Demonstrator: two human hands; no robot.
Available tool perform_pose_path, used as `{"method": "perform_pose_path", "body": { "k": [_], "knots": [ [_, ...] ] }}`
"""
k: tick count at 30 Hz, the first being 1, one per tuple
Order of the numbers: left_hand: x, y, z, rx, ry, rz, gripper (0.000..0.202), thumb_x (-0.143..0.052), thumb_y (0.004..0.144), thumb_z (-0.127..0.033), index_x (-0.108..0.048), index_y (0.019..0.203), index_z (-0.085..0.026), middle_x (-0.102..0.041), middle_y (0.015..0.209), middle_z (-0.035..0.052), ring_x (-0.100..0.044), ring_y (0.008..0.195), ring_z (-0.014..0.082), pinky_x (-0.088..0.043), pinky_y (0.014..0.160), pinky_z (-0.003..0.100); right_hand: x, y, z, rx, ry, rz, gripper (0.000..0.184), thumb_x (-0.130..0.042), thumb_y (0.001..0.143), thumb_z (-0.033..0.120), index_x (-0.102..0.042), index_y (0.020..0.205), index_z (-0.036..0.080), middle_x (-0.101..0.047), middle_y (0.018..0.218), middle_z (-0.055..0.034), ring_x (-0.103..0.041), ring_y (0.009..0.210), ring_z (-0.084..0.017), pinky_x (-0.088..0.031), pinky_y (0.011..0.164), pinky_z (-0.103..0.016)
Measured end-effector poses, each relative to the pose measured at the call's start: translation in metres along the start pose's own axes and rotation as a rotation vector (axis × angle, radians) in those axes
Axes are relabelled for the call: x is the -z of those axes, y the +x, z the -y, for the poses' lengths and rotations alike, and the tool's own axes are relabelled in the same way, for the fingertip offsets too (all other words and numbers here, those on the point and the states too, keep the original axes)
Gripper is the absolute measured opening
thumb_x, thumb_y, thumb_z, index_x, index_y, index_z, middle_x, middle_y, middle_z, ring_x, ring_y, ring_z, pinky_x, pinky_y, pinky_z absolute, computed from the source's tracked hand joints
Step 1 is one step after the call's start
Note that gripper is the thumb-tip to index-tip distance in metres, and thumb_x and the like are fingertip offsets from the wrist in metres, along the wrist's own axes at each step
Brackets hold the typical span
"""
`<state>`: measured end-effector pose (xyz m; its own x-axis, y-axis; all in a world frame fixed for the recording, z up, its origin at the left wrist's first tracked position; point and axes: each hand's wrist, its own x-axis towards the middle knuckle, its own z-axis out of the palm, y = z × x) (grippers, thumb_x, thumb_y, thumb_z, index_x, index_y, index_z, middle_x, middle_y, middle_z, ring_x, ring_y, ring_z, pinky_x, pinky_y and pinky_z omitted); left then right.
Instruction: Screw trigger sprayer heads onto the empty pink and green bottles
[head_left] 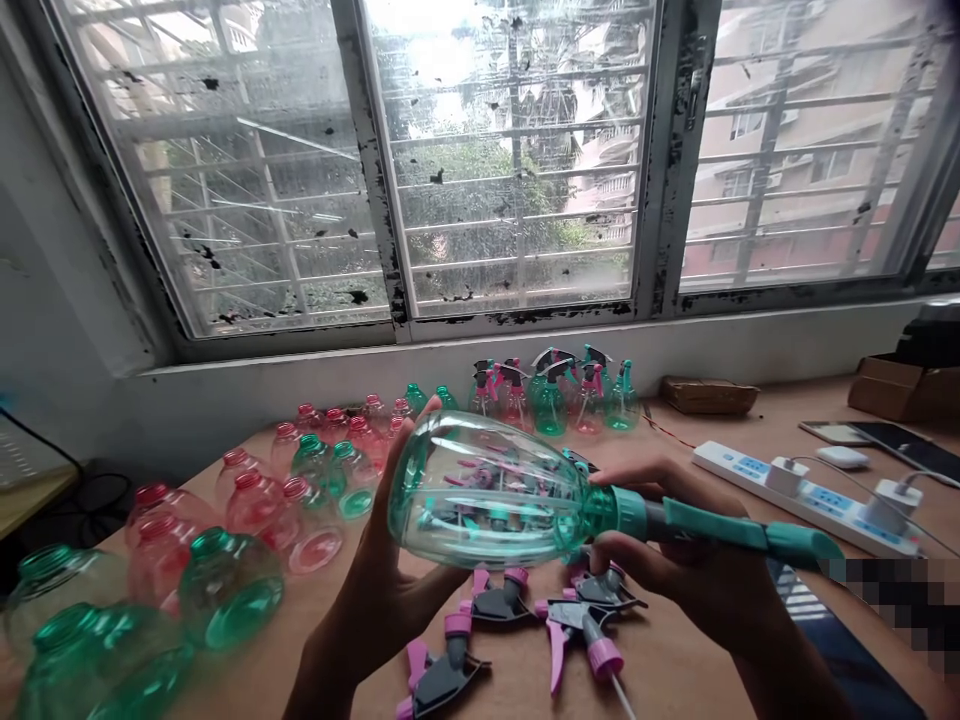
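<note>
A clear green spray bottle lies on its side in the air above the table, its base to the left. My left hand is wrapped round the base end, thumb below and fingers behind. At the neck, my right hand grips the green and grey trigger spray head, thumb and fingers at its collar. The head sits at the bottle's mouth; how tightly it is screwed cannot be seen. Beneath the bottle lie several pink and grey trigger spray heads, partly hidden by it.
Open red bottles and green bottles crowd the table's left side. Several bottles with spray heads stand by the window wall. To the right are a white power strip, a brown packet, phones and a cardboard box.
</note>
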<state>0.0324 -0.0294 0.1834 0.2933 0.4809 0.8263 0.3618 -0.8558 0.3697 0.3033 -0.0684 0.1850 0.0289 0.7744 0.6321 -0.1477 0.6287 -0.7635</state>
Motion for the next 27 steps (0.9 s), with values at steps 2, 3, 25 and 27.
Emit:
{"method": "perform_pose_path", "body": {
  "k": [2, 3, 25, 27],
  "knots": [
    [0.000, -0.001, 0.000, 0.031, -0.042, 0.012, 0.122, -0.092, 0.085, -0.042, -0.010, 0.175, -0.042, -0.038, 0.179, 0.0125, -0.038, 0.162, 0.0436, -0.040, 0.128, 0.064, 0.001, 0.000, -0.002, 0.008, -0.009, 0.010, 0.034, -0.095, 0.080, 0.011, -0.082, 0.106, 0.029, -0.080, 0.076, 0.0040, -0.074, 0.062, -0.011, -0.060, 0.056, -0.013],
    [0.001, -0.001, 0.000, 0.049, -0.069, 0.019, 0.126, -0.093, 0.083, -0.046, -0.008, 0.175, -0.041, -0.035, 0.180, 0.0130, -0.035, 0.164, 0.0445, -0.037, 0.128, 0.065, 0.001, 0.000, -0.003, 0.013, -0.014, 0.019, 0.035, -0.095, 0.080, 0.011, -0.082, 0.107, 0.029, -0.080, 0.076, 0.0041, -0.075, 0.062, -0.011, -0.060, 0.057, -0.012],
    [0.001, 0.008, -0.009, 0.051, -0.041, -0.018, 0.112, -0.093, 0.081, -0.052, -0.029, 0.172, -0.041, -0.042, 0.177, 0.0102, -0.048, 0.157, 0.0468, -0.054, 0.120, 0.063, 0.000, -0.001, -0.001, -0.063, 0.002, 0.018, 0.031, -0.098, 0.080, 0.019, -0.081, 0.105, 0.026, -0.079, 0.073, 0.0017, -0.078, 0.060, -0.017, -0.063, 0.052, -0.020],
    [0.000, 0.008, -0.009, 0.001, -0.022, -0.027, 0.107, -0.089, 0.088, -0.044, -0.024, 0.173, -0.043, -0.042, 0.177, 0.0096, -0.046, 0.158, 0.0444, -0.055, 0.120, 0.061, -0.001, -0.001, 0.001, -0.093, 0.033, 0.007, 0.032, -0.099, 0.079, 0.021, -0.082, 0.105, 0.026, -0.080, 0.073, 0.0019, -0.079, 0.059, -0.017, -0.064, 0.050, -0.019]
  ]
}}
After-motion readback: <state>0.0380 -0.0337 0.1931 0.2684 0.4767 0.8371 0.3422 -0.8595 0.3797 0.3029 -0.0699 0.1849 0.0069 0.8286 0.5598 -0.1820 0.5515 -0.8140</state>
